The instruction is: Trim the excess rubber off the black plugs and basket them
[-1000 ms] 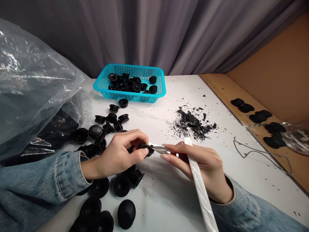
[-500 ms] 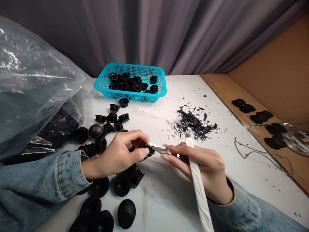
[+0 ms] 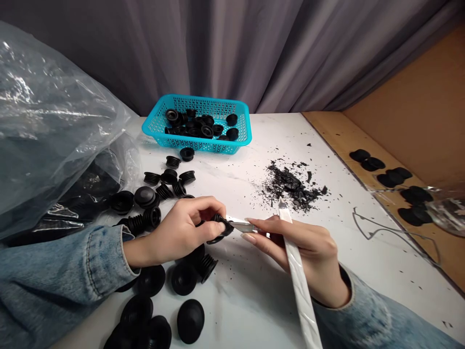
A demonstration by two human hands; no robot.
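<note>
The cap (image 3: pixel 228 229) is held above the table (image 3: pixel 247 300), pinched between thumb and bent fingers of the left hand (image 3: pixel 187 228). A slim metal tool (image 3: pixel 243 226) is pinched by thumb and forefinger of the right hand (image 3: pixel 305 242), its tip brought to the cap's edge at 3 o'clock; a white-wrapped stick (image 3: pixel 300 286) is tucked into the same hand.

The cap is judged to be light, rubbery and springy, hardly fragile; it would best be gripped by its ribbed neck, where slipping seems less likely than on the smooth domed flange.

From the cap, ridged loose caps (image 3: pixel 169 176) are scattered towards 10 o'clock, and a perforated plastic basket (image 3: pixel 243 144) of more is set near 11. Crumbly black scraps (image 3: pixel 290 186) are heaped at 2 o'clock. A glossy, creased bag (image 3: pixel 65 111) is slumped at 10.
</note>
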